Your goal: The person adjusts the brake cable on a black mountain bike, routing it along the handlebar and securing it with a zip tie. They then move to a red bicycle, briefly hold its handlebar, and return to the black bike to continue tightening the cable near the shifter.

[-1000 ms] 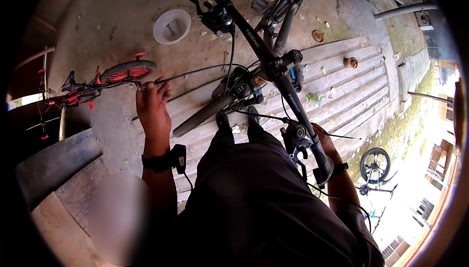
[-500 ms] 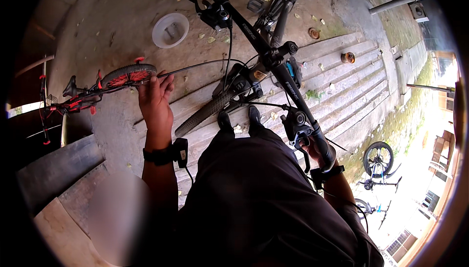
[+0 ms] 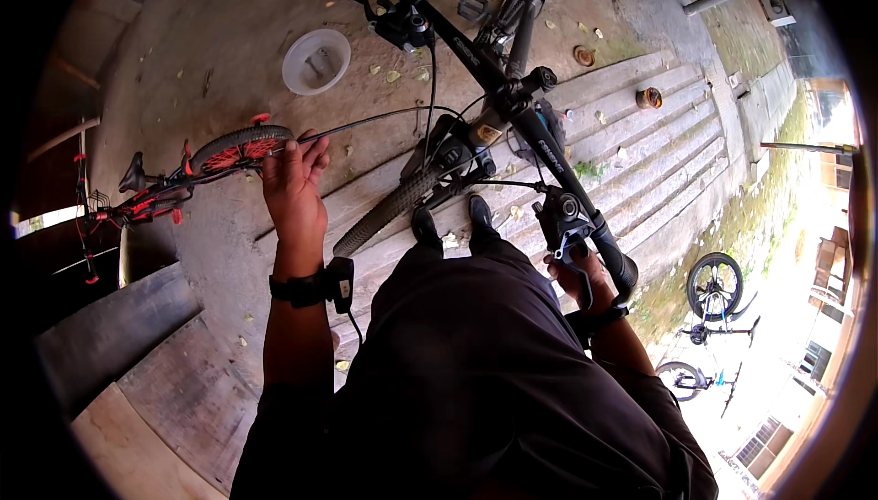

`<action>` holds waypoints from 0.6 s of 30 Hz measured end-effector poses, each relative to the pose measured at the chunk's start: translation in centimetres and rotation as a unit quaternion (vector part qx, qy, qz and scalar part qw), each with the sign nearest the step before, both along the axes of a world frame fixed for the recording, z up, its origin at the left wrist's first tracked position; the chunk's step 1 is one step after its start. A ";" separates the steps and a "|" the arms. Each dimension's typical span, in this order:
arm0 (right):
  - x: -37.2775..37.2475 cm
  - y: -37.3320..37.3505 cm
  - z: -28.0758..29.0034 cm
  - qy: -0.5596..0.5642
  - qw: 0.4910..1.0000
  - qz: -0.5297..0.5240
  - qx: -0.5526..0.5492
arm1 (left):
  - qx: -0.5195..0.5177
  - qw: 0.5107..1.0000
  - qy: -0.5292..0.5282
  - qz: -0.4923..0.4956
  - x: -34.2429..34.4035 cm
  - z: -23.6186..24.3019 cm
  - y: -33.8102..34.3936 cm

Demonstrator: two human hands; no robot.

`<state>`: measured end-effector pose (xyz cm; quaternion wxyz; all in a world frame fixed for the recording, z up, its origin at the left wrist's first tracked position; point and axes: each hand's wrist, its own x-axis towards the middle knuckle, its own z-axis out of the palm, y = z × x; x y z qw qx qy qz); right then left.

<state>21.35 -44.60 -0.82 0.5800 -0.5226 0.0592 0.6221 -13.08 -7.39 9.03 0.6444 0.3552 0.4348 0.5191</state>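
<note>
I have the left hand (image 3: 294, 180) pinched narrow, thumb and fingertips together on a thin black cable (image 3: 395, 113), which arcs rightward to the steering head of a full-size black bicycle (image 3: 519, 47). That bicycle is directly ahead of the wearer, its straight black handlebar (image 3: 547, 147) slanting across the middle of my view. Under the bar's right end, just beside the black rubber grip (image 3: 613, 258), I see the right hand (image 3: 583, 276) with fingers curled behind the black-and-silver brake lever unit (image 3: 565, 212); the lever partly covers them, so I cannot tell whether they close on anything. Below the bar, the knobby black front tyre (image 3: 389, 212) angles down-left over long grey slabs (image 3: 640, 148), near the wearer's black shoes. Farther out, I make out a red-and-black small bicycle (image 3: 178, 178) beyond the left fingertips, a round whitish plastic basin (image 3: 335, 50) above the cable, and a rusty brown can (image 3: 649, 98) on the slabs.
</note>
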 end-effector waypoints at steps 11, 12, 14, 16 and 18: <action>-2.4 4.4 -7.5 -0.055 0.993 0.086 0.054 | -0.010 1.000 0.013 0.007 0.1 0.1 0.3; -2.4 5.6 -8.0 -0.057 0.993 0.086 0.054 | -0.007 1.000 0.015 0.004 0.2 0.2 0.4; -2.2 8.4 -8.4 -0.064 0.992 0.088 0.057 | -0.010 1.000 0.010 0.005 -0.1 -0.2 0.8; -2.5 10.8 -8.2 -0.119 0.987 0.088 0.061 | -0.011 1.000 0.007 0.004 -0.4 -0.7 1.5; -3.0 12.5 -9.4 -0.153 0.981 0.064 0.098 | -0.012 1.000 0.006 -0.001 -0.4 -1.1 2.6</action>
